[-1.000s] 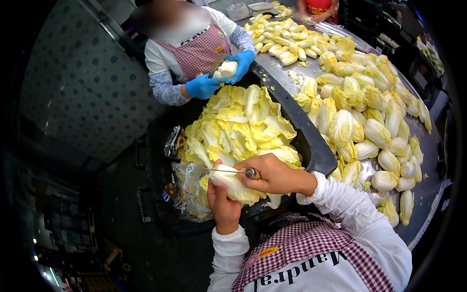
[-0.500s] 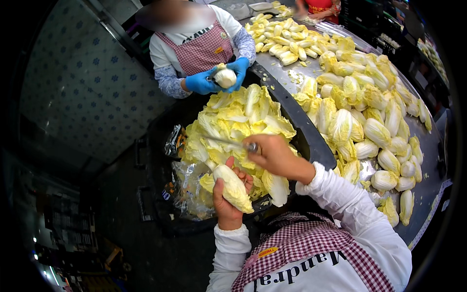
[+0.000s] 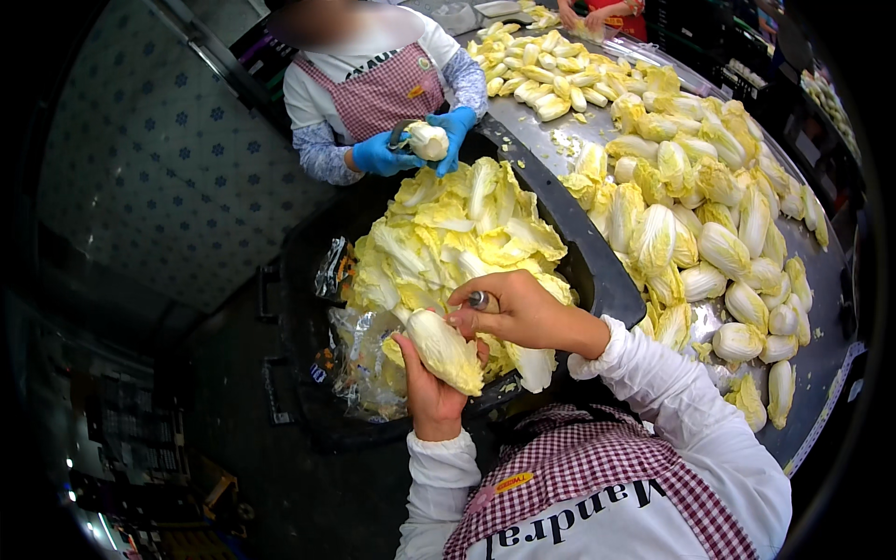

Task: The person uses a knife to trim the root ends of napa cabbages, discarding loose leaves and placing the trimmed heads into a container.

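Observation:
My left hand is closed around a small pale napa cabbage, held tilted above a heap of loose leaves. My right hand grips a knife, of which the handle end shows; its blade is hidden now. The fingertips of that hand are at the upper side of the cabbage. Beneath both hands, yellow-white cabbage leaves fill a large black bin.
Across the bin, a co-worker in blue gloves holds another cabbage. At right, a metal table carries many whole cabbages. Clear plastic film lies at the bin's left side. Farther back, another person's hands show.
My right hand has come down to the cabbage, and the knife blade has gone out of sight. The left hand has shifted its fingers slightly. The co-worker's cabbage has turned and moved a little.

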Demonstrator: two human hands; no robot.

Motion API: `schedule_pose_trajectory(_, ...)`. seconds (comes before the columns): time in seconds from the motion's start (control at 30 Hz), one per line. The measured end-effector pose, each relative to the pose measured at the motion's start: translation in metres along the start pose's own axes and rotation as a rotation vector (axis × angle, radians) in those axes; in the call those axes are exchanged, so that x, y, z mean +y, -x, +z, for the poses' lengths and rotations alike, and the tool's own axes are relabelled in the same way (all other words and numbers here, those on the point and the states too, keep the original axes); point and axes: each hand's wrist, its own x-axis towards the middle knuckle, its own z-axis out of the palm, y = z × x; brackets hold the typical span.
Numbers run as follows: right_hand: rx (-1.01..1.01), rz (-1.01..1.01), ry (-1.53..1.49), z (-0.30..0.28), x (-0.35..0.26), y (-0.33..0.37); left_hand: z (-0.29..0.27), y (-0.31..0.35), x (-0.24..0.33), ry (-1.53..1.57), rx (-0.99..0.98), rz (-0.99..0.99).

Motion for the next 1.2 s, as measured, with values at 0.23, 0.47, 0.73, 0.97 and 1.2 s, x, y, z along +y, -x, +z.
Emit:
schedule_pose_trajectory(0.23, -0.355, -0.260, 0.336, -0.034, 0.003, 0.040, 0.001, 0.007, 0.016, 0.155, 0.089, 0.024)
schedule_pose_trajectory(0.47, -0.378, -0.190, 0.376, -0.047, 0.038, 0.077, 0.003, 0.009, 0.028, -0.063, 0.137, 0.164)
schedule_pose_trajectory(0.73, 0.030, -0.192, 0.267, -0.042, 0.001, 0.042, 0.022, 0.011, 0.015, -0.777, 0.290, 0.573)
schedule_pose_trajectory(0.97, 0.078, -0.243, 0.574, -0.028, -0.020, 0.016, 0.015, 0.019, 0.015, -1.685, 0.257, 0.997)
schedule_pose_trajectory(1.2, -0.124, -0.378, 0.680, 0.002, -0.027, 0.032, 0.030, 0.023, 0.009, -1.940, 0.199, 0.986)
